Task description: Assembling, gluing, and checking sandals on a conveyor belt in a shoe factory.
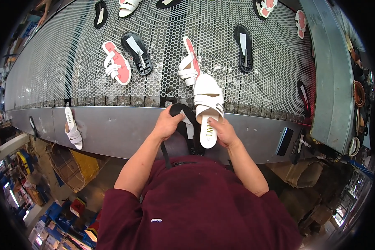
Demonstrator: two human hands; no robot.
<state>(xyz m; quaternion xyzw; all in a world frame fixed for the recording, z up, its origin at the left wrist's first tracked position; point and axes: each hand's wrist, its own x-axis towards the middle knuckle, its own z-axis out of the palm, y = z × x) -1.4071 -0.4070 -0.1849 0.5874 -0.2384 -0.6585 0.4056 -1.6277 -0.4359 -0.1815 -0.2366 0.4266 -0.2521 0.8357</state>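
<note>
My left hand (166,125) is closed around a black shoe sole (190,129) with a pale strip along its middle, held upright close to my body. A white strappy slide sandal (207,89) is in my right hand (225,132), my thumb pressed on its white insole and its toe pointing away from me. Just beyond that toe, a white sandal upper with a pink underside (191,54) lies on the mesh belt (162,89), its near end partly covered by the held sandal.
More black soles (137,53) (244,48) and a pink-bottomed upper (117,63) lie spread over the belt. Another white sandal (73,129) rests on the grey metal ledge (121,131) to the left. A phone-like dark slab (284,141) lies at right, near a metal side wall (325,75).
</note>
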